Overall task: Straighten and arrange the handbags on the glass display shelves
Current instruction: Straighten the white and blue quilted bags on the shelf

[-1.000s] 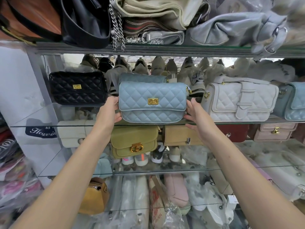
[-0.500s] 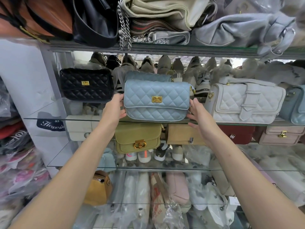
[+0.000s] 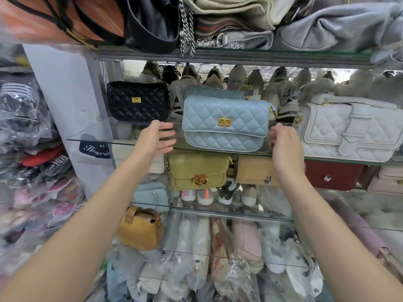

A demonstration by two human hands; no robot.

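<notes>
Head view: blue quilted bag (image 3: 225, 123) stands upright on the glass shelf (image 3: 91, 139), gold clasp facing out, long axis running left-right between the two hands. Left hand (image 3: 156, 139) grip open, fingers spread, just left of the bag's left end and apart from it, a clear gap shows. Right hand (image 3: 283, 142) grip open too, fingertips just at the bag's right end near the lower corner; touching or a hair off, cannot tell. Right hand is the nearer one. Second blue bag (image 3: 216, 91) sits directly behind it, top edge showing above. Black quilted bag (image 3: 138, 101) up-left of the left hand, white quilted bag (image 3: 349, 131) just right of the right hand. Olive bag (image 3: 198, 172) on the shelf below, under the gap between the hands.

Versus half a second ago: left hand was cupping the bag's left end, now released and pulled back; right hand has loosened as well. Bag sits about the same spot, squared to the shelf front. Judgement: this bag looks done, next is likely one of the neighbours
</notes>
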